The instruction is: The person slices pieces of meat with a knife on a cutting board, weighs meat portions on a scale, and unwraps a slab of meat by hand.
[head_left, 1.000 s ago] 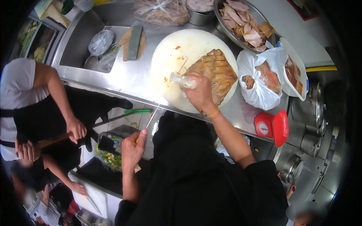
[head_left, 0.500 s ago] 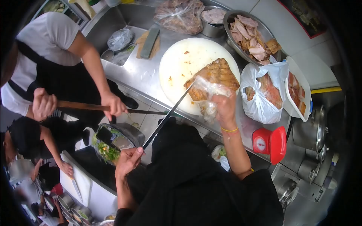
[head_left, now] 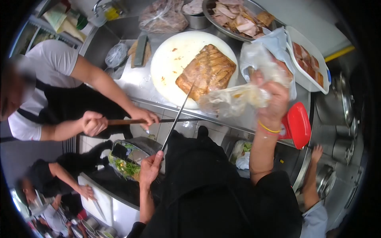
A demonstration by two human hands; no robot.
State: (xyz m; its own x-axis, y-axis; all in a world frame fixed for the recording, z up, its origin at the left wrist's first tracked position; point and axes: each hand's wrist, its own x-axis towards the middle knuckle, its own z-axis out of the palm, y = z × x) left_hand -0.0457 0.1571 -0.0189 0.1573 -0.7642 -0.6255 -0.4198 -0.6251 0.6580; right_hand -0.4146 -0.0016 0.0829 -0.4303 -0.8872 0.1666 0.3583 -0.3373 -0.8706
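Observation:
My left hand (head_left: 150, 168) is closed on a long thin knife (head_left: 176, 117). Its tip reaches the near edge of a slab of browned, scored meat (head_left: 208, 71), which lies on a round white cutting board (head_left: 164, 55). A crumpled clear plastic bag (head_left: 234, 101) hangs from my right hand (head_left: 274, 97), closed around it. The bag's lower end is by the board's right front edge. Behind my right hand stands a white plastic bag (head_left: 254, 53) with meat in it.
A co-worker (head_left: 55, 63) on the left grips a brown-handled rod (head_left: 127, 122) pointing towards my knife. A metal bowl (head_left: 208, 14) of sliced meat, a white tray (head_left: 303, 77) and a red scale (head_left: 298, 125) line the right. Another person's arm (head_left: 312, 182) reaches in at lower right.
My right hand has lifted the clear bag off the meat and moved it right, uncovering the slab. An arm has appeared at lower right. My head view has shifted.

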